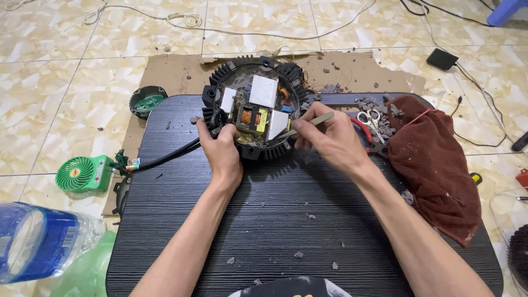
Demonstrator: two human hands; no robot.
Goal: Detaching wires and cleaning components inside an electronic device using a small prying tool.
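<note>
I'm bracing the round finned housing (254,104) at the far middle of the tabletop (286,220). My left hand (220,146) is clamped on its near-left rim, where the black cable (168,155) exits. My right hand (330,137) is pinching a thin grey tool (311,122), fingers (301,135) closed on it pen-style. The tool's long axis is running right-to-left, slightly down, with its tip pointing into the housing's near-right edge beside a white block (276,124). So the work is lying left of my right fingers, just beyond the tip; the right hand is the nearer one to that spot.

Labels and packaging:
- Bottle (38,242), bottom left, is wearing a blue-and-white wrap.
- Green fan (82,174), left on the floor, is carrying a small round red-and-white sticker.
- White square pads (264,91) are sitting on top of the board.

Scissors (369,118) and a brown rag (434,165) are lying to the right.
</note>
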